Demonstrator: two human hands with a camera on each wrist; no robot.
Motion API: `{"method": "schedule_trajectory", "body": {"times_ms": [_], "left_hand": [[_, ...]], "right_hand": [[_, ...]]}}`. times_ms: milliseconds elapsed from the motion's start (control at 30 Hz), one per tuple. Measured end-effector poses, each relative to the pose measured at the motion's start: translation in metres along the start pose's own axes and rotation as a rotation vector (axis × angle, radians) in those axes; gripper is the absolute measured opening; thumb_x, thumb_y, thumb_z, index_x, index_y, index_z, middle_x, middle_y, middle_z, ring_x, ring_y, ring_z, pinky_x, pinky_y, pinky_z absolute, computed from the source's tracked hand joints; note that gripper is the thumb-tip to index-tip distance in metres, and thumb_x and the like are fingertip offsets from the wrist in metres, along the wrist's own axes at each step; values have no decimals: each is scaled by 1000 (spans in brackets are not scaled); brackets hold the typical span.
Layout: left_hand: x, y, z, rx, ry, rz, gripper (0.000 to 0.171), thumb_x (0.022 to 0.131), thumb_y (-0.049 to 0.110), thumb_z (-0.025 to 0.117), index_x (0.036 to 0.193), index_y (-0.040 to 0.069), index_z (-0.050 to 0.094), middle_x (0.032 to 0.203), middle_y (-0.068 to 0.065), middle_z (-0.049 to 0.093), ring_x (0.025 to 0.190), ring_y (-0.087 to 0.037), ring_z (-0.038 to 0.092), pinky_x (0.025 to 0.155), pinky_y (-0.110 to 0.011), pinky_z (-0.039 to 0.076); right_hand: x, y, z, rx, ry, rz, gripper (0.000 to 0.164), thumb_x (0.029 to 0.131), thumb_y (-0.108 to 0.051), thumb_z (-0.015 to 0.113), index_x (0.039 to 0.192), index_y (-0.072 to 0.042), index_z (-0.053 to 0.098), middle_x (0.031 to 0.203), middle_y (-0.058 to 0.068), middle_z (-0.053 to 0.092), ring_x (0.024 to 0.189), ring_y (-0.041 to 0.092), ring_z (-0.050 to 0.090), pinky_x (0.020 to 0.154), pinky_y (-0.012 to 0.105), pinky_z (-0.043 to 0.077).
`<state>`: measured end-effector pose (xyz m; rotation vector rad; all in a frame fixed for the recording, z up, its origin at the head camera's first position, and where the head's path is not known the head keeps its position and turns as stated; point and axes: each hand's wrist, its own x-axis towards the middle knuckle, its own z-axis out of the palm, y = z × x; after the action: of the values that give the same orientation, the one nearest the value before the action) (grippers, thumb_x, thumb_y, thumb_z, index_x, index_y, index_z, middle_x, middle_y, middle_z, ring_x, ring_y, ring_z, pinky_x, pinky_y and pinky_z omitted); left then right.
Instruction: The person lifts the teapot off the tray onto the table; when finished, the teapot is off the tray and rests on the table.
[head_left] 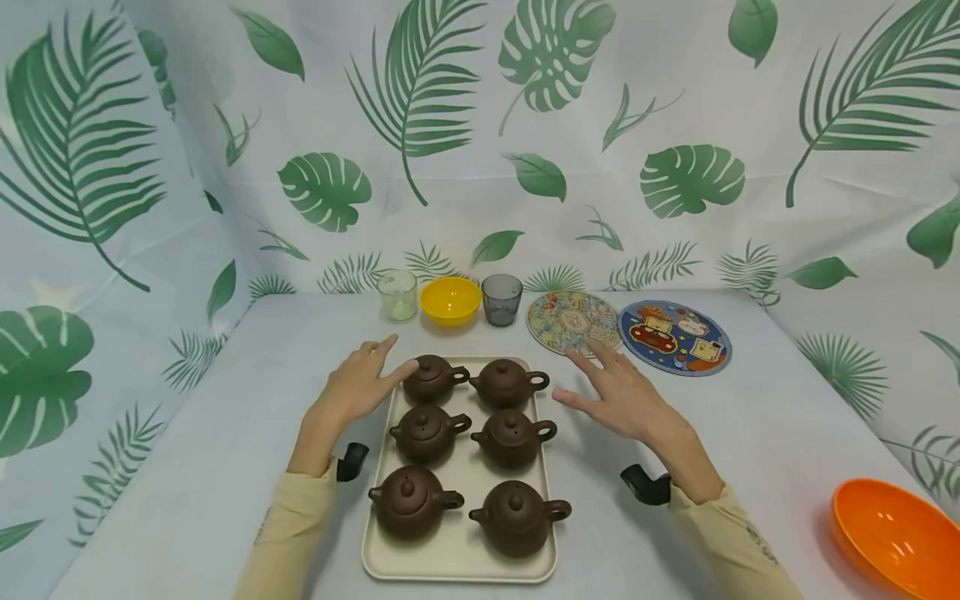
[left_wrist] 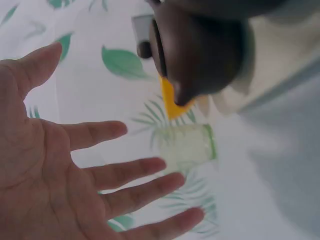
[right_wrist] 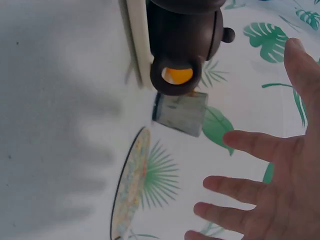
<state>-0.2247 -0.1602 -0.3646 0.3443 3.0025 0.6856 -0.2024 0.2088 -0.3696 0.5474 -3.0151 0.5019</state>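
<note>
Six brown pots (head_left: 515,529) sit in rows on a tray (head_left: 459,567).
They look hard, a bit heavy and easy to chip, and a lid (head_left: 407,488) could slide off, so the handle (head_left: 561,503) seems best to hold. The left hand (head_left: 356,382) and right hand (head_left: 624,397) are above the surface (head_left: 217,450), one each side, fingers spread apart, holding nothing.

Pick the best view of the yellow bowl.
Head: the yellow bowl shows whole, unobstructed. Left wrist catches only a sliver past a teapot; right wrist, a patch mainly through a teapot's handle.
</note>
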Motion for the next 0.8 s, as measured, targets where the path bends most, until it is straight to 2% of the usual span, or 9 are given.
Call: {"method": "schedule_trajectory", "body": {"times_ms": [167, 267, 367, 467, 533, 633, 700, 800], "left_hand": [[6, -20, 3, -147, -59, -27, 76, 98, 58, 33, 148, 1, 32, 146, -28, 37, 134, -46, 35, 108, -63, 29], [9, -29, 7, -231, -82, -35, 71, 100, 54, 32, 146, -1, 36, 143, -27, 42, 129, -43, 43, 107, -58, 34], [11, -35, 12, -297, -77, -44, 64, 102, 47, 34, 142, -2, 42, 134, -26, 51, 113, -38, 56, 96, -51, 46], [13, -39, 17, -368, -60, -61, 54, 103, 36, 38, 136, -5, 47, 118, -26, 60, 90, -32, 64, 78, -41, 54], [15, -41, 20, -476, -69, -86, 49, 102, 27, 43, 134, -9, 47, 114, -28, 60, 84, -30, 65, 70, -37, 57], [17, -42, 26, -654, -100, -137, 45, 99, 16, 51, 133, -13, 46, 113, -31, 59, 78, -26, 66, 64, -34, 60], [18, -43, 29, -736, -121, -166, 46, 96, 11, 55, 132, -14, 45, 115, -31, 59, 75, -22, 66, 63, -34, 60], [18, -43, 32, -767, -128, -191, 44, 91, 5, 58, 130, -15, 48, 109, -28, 61, 70, -16, 65, 61, -31, 60]], "right_hand": [[6, 0, 4, 78, 11, -15, 75, 90, -58, 55, 147, -11, 39, 150, 26, 30, 134, 49, 32, 100, 68, 35], [16, -1, 6, 124, 27, -61, 72, 90, -53, 59, 144, -10, 43, 147, 25, 37, 133, 46, 36, 102, 65, 35], [29, -3, 9, 176, 39, -132, 66, 89, -47, 64, 141, -8, 49, 141, 23, 46, 129, 43, 43, 102, 61, 39], [40, -4, 12, 258, 23, -202, 60, 87, -38, 69, 136, -6, 54, 136, 20, 53, 122, 39, 51, 98, 55, 45], [47, -3, 16, 325, 1, -243, 57, 87, -32, 71, 132, -2, 56, 131, 20, 57, 117, 39, 55, 95, 52, 49], [54, -2, 23, 405, -26, -286, 50, 86, -24, 72, 126, 3, 60, 123, 21, 62, 111, 37, 60, 92, 46, 53], [58, -2, 26, 433, -28, -299, 44, 85, -21, 73, 120, 4, 64, 116, 19, 66, 105, 33, 64, 88, 43, 55], [60, -2, 30, 452, -20, -287, 34, 84, -19, 74, 112, 1, 69, 106, 15, 71, 92, 26, 70, 78, 38, 58]]}}
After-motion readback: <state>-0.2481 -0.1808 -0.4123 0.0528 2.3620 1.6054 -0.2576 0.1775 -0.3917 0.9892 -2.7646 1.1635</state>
